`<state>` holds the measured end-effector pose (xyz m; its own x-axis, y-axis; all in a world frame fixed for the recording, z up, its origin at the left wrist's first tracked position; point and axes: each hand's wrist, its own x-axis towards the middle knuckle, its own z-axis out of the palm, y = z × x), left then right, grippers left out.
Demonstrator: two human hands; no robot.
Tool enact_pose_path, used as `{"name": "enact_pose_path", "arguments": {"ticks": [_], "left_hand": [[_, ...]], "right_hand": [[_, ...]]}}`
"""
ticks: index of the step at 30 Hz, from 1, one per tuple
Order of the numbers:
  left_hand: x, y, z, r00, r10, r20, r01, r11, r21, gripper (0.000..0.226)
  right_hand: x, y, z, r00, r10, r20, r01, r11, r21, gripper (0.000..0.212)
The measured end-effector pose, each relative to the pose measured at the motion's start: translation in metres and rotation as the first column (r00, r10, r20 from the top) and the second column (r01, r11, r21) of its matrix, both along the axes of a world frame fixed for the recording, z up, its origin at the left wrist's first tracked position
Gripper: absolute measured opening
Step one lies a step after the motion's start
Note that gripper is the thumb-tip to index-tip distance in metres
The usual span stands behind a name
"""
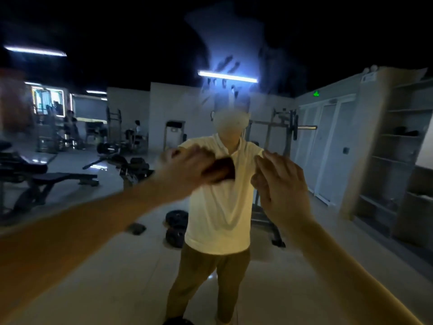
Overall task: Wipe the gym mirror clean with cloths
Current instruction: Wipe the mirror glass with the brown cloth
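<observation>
The gym mirror (pixel 234 38) fills the whole view, with hazy smears and finger streaks on its upper middle. A dark brown cloth (pixel 222 171) is bunched against the glass at chest height of my reflection. My left hand (pixel 187 167) grips that cloth and is blurred by motion. To its right, my right hand (pixel 278 184) is raised with straight fingers, flat at the glass and apart from the cloth. It holds nothing.
The mirror reflects a person in a pale shirt (pixel 220 207), weight benches (pixel 58 179) at left, weight plates (pixel 175 226) on the floor, a rack with a barbell (pixel 290 127), and open shelving (pixel 398 148) at right.
</observation>
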<state>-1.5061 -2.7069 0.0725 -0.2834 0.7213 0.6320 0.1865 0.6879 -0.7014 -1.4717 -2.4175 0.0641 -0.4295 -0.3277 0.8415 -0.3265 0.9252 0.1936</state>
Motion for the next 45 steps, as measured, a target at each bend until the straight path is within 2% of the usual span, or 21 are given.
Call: {"name": "enact_pose_path", "arguments": {"ticks": [4, 6, 8, 12, 15, 16, 20, 23, 25, 26, 28, 30, 32, 34, 35, 37, 38, 40, 42, 43, 45], "left_hand": [[-0.001, -0.003, 0.143, 0.956, 0.150, -0.251, -0.040, 0.918, 0.393, 0.072], [-0.001, 0.007, 0.163, 0.955, 0.127, -0.268, 0.059, 0.806, 0.589, 0.064], [-0.004, 0.026, 0.135, 0.966, -0.017, -0.257, 0.179, 0.760, 0.625, 0.063], [0.000, 0.030, 0.038, 0.964, -0.244, -0.108, 0.265, 0.921, 0.284, 0.050], [-0.002, 0.002, 0.051, 0.964, -0.229, -0.134, 0.222, 0.973, -0.069, 0.054], [-0.003, -0.004, 0.072, 0.967, -0.200, -0.155, 0.184, 0.977, -0.107, 0.062], [-0.007, -0.019, 0.200, 0.933, 0.000, -0.361, 0.075, 0.979, 0.192, 0.093], [-0.007, -0.005, 0.264, 0.899, 0.183, -0.398, 0.042, 0.868, 0.495, 0.067], [-0.012, 0.023, 0.263, 0.919, 0.160, -0.361, 0.122, 0.754, 0.646, 0.059], [-0.016, 0.038, 0.247, 0.929, 0.102, -0.356, 0.168, 0.740, 0.651, 0.064], [-0.022, 0.064, 0.197, 0.950, -0.069, -0.305, 0.225, 0.826, 0.517, 0.079], [-0.019, 0.066, 0.141, 0.955, -0.226, -0.193, 0.277, 0.911, 0.307, 0.077], [-0.015, 0.051, 0.112, 0.965, -0.239, -0.106, 0.245, 0.969, 0.044, 0.065], [-0.007, 0.034, 0.138, 0.975, -0.193, -0.107, 0.168, 0.963, -0.211, 0.057], [-0.008, 0.029, 0.165, 0.976, -0.157, -0.149, 0.115, 0.960, -0.257, 0.047], [0.001, 0.022, 0.236, 0.967, -0.122, -0.226, 0.106, 0.991, -0.081, 0.017], [0.000, 0.020, 0.267, 0.950, -0.084, -0.302, 0.113, 0.991, 0.078, 0.019], [-0.011, 0.027, 0.304, 0.937, 0.040, -0.347, 0.107, 0.913, 0.393, 0.054], [-0.017, 0.055, 0.301, 0.932, 0.085, -0.352, 0.169, 0.758, 0.630, 0.064], [-0.018, 0.074, 0.287, 0.932, 0.029, -0.363, 0.234, 0.714, 0.660, 0.064], [-0.019, 0.110, 0.236, 0.932, -0.126, -0.339, 0.310, 0.759, 0.572, 0.067]], "right_hand": [[-0.006, -0.003, 0.022, 0.996, 0.082, -0.032, -0.084, 0.994, -0.072, 0.048], [-0.010, -0.002, 0.033, 0.990, 0.110, -0.083, -0.119, 0.987, -0.108, 0.044], [-0.013, -0.002, 0.045, 0.983, 0.124, -0.135, -0.139, 0.984, -0.108, 0.043], [-0.015, -0.013, 0.092, 0.964, 0.088, -0.251, -0.112, 0.990, -0.082, 0.049], [-0.024, -0.023, 0.132, 0.962, -0.004, -0.272, -0.017, 0.997, -0.076, 0.060], [-0.030, -0.022, 0.142, 0.960, -0.036, -0.277, 0.015, 0.997, -0.078, 0.061], [-0.058, -0.016, 0.152, 0.941, -0.100, -0.324, 0.081, 0.994, -0.072, 0.061], [-0.066, -0.013, 0.151, 0.933, -0.047, -0.357, 0.024, 0.997, -0.067, 0.060], [-0.067, -0.011, 0.153, 0.931, -0.033, -0.364, 0.010, 0.998, -0.067, 0.060], [-0.067, -0.010, 0.152, 0.931, -0.024, -0.365, 0.000, 0.998, -0.065, 0.060], [-0.066, -0.009, 0.152, 0.924, -0.001, -0.382, -0.024, 0.998, -0.062, 0.058], [-0.064, -0.008, 0.152, 0.923, 0.019, -0.385, -0.043, 0.998, -0.054, 0.058], [-0.062, -0.007, 0.152, 0.928, 0.004, -0.372, -0.027, 0.998, -0.058, 0.059], [-0.063, -0.008, 0.152, 0.936, -0.007, -0.352, -0.010, 0.999, -0.048, 0.060], [-0.064, -0.007, 0.151, 0.937, -0.004, -0.348, -0.012, 0.999, -0.043, 0.060], [-0.067, -0.003, 0.150, 0.937, 0.006, -0.349, -0.017, 0.999, -0.030, 0.059], [-0.067, -0.001, 0.149, 0.937, 0.005, -0.349, -0.015, 1.000, -0.024, 0.059], [-0.067, 0.002, 0.150, 0.941, 0.013, -0.337, -0.018, 1.000, -0.010, 0.060], [-0.066, 0.004, 0.150, 0.944, 0.035, -0.328, -0.035, 0.999, 0.006, 0.059], [-0.064, 0.005, 0.150, 0.944, 0.054, -0.324, -0.051, 0.999, 0.018, 0.059], [-0.059, 0.010, 0.150, 0.940, 0.104, -0.324, -0.106, 0.994, 0.009, 0.059]]}}
